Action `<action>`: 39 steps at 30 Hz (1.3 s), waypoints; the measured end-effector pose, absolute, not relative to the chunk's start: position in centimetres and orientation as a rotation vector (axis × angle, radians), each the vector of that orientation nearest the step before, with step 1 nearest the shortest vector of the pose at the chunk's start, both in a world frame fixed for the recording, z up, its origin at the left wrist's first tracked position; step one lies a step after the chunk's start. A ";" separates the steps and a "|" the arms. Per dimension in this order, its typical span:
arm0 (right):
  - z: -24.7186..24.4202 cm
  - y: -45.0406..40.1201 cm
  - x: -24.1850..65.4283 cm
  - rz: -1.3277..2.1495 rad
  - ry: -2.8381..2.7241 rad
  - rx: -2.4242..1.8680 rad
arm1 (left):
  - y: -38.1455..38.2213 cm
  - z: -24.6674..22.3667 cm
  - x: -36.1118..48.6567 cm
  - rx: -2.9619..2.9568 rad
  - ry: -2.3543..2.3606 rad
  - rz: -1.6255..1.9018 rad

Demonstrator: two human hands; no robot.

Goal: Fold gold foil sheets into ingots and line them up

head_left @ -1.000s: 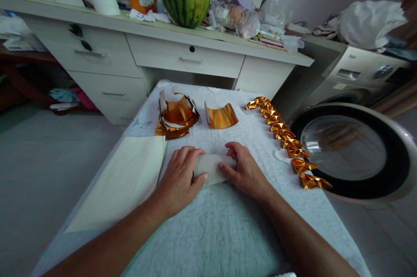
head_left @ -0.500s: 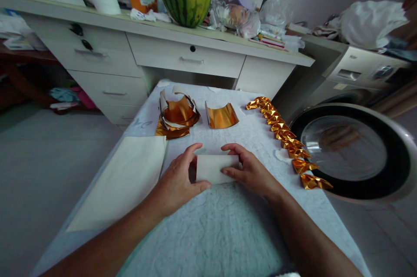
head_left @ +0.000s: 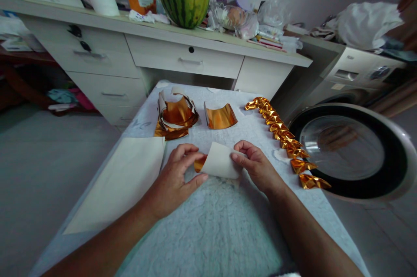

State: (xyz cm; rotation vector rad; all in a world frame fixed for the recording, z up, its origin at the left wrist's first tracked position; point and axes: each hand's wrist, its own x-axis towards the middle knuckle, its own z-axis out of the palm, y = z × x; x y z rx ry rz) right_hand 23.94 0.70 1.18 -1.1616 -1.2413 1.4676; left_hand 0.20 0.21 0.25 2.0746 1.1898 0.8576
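Head view: right hand [head_left: 259, 168] has fingers clamped on white paper [head_left: 221, 162], left hand [head_left: 174, 179] fingers apart beside gold paper [head_left: 199, 164], folded gold pieces [head_left: 279, 130] along surface [head_left: 208, 229] right edge.

head-worn view, looking forward and down over the hands [head_left: 215, 168], table [head_left: 208, 225] close below

At centre frame, the right hand [head_left: 257, 164] pinches a white-backed gold foil paper piece [head_left: 221, 162] by its right end; the left hand [head_left: 182, 173], fingers parted, is at its left end, contact unclear. Above them, upper centre, lie a loose bundle of curled gold foil strips [head_left: 177, 112] and, just right, a curved gold foil sheet [head_left: 221, 117]. Folded gold foil pieces [head_left: 279, 131] line the right.
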 end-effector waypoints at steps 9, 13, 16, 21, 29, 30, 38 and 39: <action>1.2 0.9 23.9 1.506 -1.172 -1.068 | 0.5 1.1 0.0 2.041 1.264 0.883; 1.5 0.7 23.6 1.620 -1.180 -0.986 | 0.3 1.0 -0.1 1.885 1.366 0.956; 1.5 0.6 23.2 1.682 -1.203 -0.966 | 0.2 0.7 -0.1 1.804 1.361 0.996; 1.0 0.6 22.6 1.729 -1.209 -0.918 | 0.2 0.6 0.1 1.659 1.303 1.025; 0.8 0.3 22.4 1.712 -1.186 -0.950 | 0.0 0.9 0.3 1.460 1.209 0.994; 0.8 0.3 22.4 1.694 -1.194 -0.971 | 0.0 0.9 0.3 1.426 1.193 0.982; 0.6 0.2 22.1 1.535 -1.210 -0.982 | 0.6 1.0 0.8 0.984 0.998 0.994; 0.7 0.2 22.1 1.539 -1.217 -0.964 | 0.6 1.0 0.8 0.947 0.994 1.007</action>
